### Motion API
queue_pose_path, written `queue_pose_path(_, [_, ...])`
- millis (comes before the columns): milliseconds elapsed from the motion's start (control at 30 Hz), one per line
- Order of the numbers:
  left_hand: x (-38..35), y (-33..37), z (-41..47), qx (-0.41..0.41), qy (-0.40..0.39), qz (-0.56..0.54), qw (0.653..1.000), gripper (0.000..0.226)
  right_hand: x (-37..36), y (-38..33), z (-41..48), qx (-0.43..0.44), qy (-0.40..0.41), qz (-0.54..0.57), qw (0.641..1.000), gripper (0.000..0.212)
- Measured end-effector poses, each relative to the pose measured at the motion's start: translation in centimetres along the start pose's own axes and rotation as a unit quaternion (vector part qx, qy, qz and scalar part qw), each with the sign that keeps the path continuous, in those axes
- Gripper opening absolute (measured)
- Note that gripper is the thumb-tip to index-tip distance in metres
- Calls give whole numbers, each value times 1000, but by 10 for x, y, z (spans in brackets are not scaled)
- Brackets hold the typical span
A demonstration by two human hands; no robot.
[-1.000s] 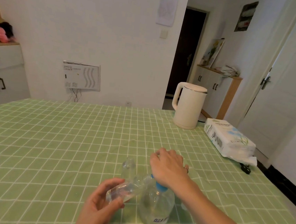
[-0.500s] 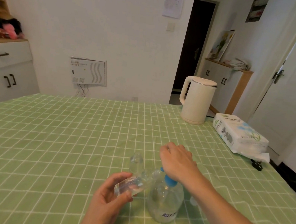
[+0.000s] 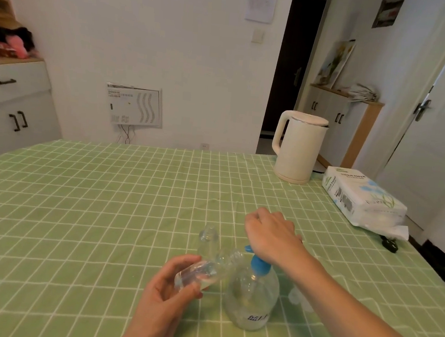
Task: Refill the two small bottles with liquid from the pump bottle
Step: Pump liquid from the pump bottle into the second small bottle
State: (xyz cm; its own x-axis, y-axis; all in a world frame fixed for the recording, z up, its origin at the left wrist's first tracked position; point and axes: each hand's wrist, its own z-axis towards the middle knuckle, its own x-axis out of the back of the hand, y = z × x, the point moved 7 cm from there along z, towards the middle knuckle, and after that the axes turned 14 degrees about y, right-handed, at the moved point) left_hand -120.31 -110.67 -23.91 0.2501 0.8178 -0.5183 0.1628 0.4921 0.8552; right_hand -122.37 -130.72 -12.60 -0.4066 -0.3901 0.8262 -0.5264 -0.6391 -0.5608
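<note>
A clear pump bottle (image 3: 251,298) with a blue pump head (image 3: 258,265) stands on the green checked tablecloth near the front. My right hand (image 3: 272,235) lies on top of the pump head and presses it with the palm; its fingers bend loosely down past the pump. My left hand (image 3: 165,298) grips a small clear bottle (image 3: 207,271), tilted, with its mouth up against the blue nozzle. A second small clear bottle (image 3: 208,239) stands upright just behind them, untouched.
A white electric kettle (image 3: 298,148) stands at the back right, with a pack of tissue paper (image 3: 359,200) to its right by the table edge. Small clear pieces (image 3: 296,297) lie beside my right forearm. A black plug (image 3: 389,244) lies at the right edge.
The view has shifted a little. Both hands keep their places: the left still holds the tilted small bottle at the nozzle, the right stays on the pump head.
</note>
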Motion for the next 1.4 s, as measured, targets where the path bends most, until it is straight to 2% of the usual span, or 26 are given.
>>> queue_pose_path(167, [-1,4,0,-13,6,8,1000,49,-7,2,-3,-14,-10,28,999,31])
queue_pose_path(400, [-2,2,-1,-7,8,6,1000,44,-9,3,-3,-16,-12,12,1000,38])
queue_pose_path(800, [2,1,-1,-14,12,20,1000,44,-5,0,-4,-20,-4,19,1000,36])
queue_pose_path(1000, [0,3,-1,-6,9,18,1000,63,-7,1,-6,-24,-7,16,1000,37])
queue_pose_path(1167, [2,0,0,4,3,8,1000,49,1,-3,-3,-20,3,9,1000,34])
queue_pose_path(1400, [1,0,0,3,5,-3,1000,48,1,-2,-2,-13,6,15,1000,30])
